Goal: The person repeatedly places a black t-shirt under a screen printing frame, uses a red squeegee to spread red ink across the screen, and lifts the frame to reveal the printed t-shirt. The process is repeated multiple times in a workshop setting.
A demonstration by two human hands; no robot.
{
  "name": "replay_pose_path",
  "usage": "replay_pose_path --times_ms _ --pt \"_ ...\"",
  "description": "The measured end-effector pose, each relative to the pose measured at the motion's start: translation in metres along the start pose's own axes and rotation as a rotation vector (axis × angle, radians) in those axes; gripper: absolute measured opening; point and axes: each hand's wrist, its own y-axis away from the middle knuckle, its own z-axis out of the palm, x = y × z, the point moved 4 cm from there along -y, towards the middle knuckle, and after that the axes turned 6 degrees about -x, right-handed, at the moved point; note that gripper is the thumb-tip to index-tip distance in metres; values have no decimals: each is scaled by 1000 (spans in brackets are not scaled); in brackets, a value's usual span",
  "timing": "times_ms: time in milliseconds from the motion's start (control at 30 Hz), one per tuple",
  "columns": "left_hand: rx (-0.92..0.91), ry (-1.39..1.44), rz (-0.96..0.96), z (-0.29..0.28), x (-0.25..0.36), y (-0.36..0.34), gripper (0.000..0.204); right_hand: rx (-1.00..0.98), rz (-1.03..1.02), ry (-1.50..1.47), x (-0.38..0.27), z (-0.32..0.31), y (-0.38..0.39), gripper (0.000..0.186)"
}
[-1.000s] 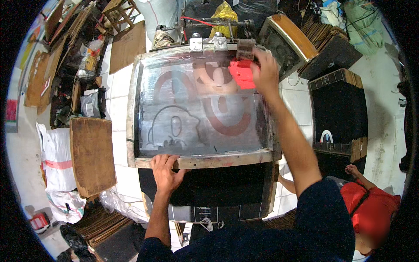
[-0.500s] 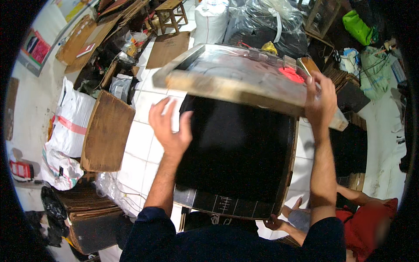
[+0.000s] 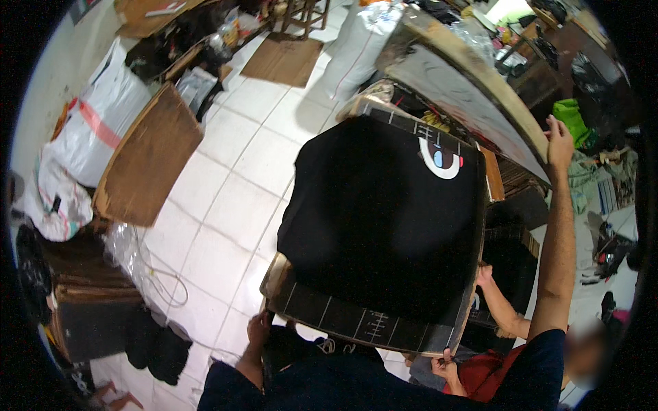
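My right hand (image 3: 559, 144) is raised at the far right, its fingers closed on the edge of a wood-framed printing screen (image 3: 480, 72). That screen stands tilted up behind a dark board (image 3: 329, 312) with white ruled lines along its near and far ends. Black fabric (image 3: 377, 219) covers most of the board and bears a white arch print (image 3: 439, 163) with blue and red bits near the far right corner. Low at the left, my left hand (image 3: 258, 334) is closed around the board's near left corner, partly in shadow.
A co-worker in red (image 3: 480, 377) sits at the right, with one hand (image 3: 447, 368) at the board's near right corner and another (image 3: 485, 275) at its right edge. White sacks (image 3: 360, 51), a brown board (image 3: 151, 161) and stacked boards (image 3: 103, 308) stand around the tiled floor.
The screen has swung up and away to the right in my right hand, baring the print. My left hand has dropped from beside the screen to the board's near left corner.
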Motion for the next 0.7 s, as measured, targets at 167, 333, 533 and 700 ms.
replay_pose_path --times_ms 167,333,533,700 --pt "141 -394 28 -17 36 1 46 -25 4 39 9 2 -15 52" --pt "220 -97 -141 -13 3 5 24 -30 22 55 21 4 -27 50" --pt "516 -441 -89 -88 59 -53 14 -61 11 127 26 2 -35 56" --pt "676 -490 75 -234 180 -125 26 -47 29 170 23 1 -45 55"
